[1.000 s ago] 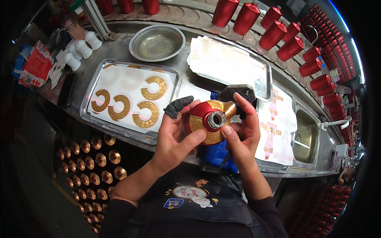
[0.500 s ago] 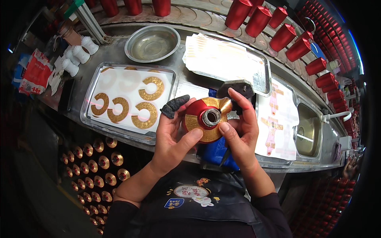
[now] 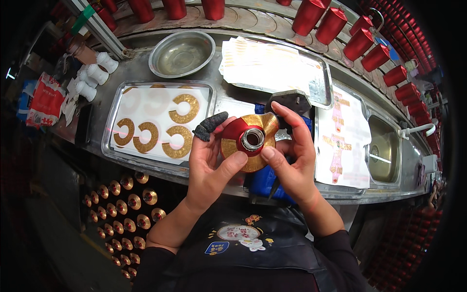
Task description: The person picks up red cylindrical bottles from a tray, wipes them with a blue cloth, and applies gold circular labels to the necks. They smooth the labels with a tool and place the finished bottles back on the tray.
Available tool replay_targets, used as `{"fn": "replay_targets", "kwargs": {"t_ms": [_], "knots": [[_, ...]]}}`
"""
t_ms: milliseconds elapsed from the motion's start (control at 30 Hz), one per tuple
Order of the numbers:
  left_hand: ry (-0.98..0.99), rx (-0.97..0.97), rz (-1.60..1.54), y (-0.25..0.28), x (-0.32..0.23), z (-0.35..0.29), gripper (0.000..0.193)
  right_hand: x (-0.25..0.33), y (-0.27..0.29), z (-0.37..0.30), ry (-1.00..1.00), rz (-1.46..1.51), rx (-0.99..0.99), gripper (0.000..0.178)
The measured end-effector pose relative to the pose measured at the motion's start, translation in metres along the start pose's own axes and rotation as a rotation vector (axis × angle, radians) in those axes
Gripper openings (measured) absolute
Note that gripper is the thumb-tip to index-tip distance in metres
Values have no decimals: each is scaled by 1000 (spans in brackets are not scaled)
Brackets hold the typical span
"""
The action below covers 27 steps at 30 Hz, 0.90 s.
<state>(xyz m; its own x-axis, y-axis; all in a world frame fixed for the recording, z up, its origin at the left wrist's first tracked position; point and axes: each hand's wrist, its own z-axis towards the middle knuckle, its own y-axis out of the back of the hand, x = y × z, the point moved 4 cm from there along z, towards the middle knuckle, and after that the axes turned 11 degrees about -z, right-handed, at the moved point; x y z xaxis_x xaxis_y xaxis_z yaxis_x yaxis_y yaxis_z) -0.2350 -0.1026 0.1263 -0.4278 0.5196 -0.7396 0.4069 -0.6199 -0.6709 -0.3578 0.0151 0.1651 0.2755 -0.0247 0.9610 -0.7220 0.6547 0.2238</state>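
Note:
Between my two hands is a red bottle [image 3: 232,132], its threaded silver neck turned up toward me. A gold C-shaped label [image 3: 255,164] wraps around the shoulder below the neck; at the upper right its end stands up in a curl. My left hand [image 3: 206,168] is closed on the bottle's left side, the thumb pressing the label. A black cover [image 3: 210,125] sits on that hand's index finger. My right hand [image 3: 300,168] grips the right side, thumb on the label near the neck and index finger stretched beyond the curl. The bottle's body is hidden underneath.
A tray [image 3: 111,141] of gold C-shaped labels is at left, below a metal bowl [image 3: 182,54]. Beyond lies a bright sheet stack [image 3: 262,65]. A dark metal fixture [image 3: 292,102] stands behind my right hand. Right are cross-shaped labels [image 3: 336,143] and a sink [image 3: 382,158]. Red bottles [image 3: 306,17] line a belt.
The bottles on the far belt have shifted right. My view has moved slightly. Both hands keep their hold on the bottle, and the label's curled end at the right looks less raised.

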Motion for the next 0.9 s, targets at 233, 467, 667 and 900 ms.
{"fn": "replay_targets", "kwargs": {"t_ms": [233, 467, 667, 900], "knots": [[-11, -1, -62, 4, 3, 1, 61, -1, 1, 0, -29, 27, 40, 63], [-36, -3, -39, 0, -1, 2, 58, -1, 1, -1, -44, 12, 25, 63], [-24, -9, -37, 0, 0, 1, 56, 0, 0, 0, -20, 38, 2, 59], [-35, 44, -87, 2, 3, 0, 66, -2, 1, -2, -14, 29, 0, 64]]}}
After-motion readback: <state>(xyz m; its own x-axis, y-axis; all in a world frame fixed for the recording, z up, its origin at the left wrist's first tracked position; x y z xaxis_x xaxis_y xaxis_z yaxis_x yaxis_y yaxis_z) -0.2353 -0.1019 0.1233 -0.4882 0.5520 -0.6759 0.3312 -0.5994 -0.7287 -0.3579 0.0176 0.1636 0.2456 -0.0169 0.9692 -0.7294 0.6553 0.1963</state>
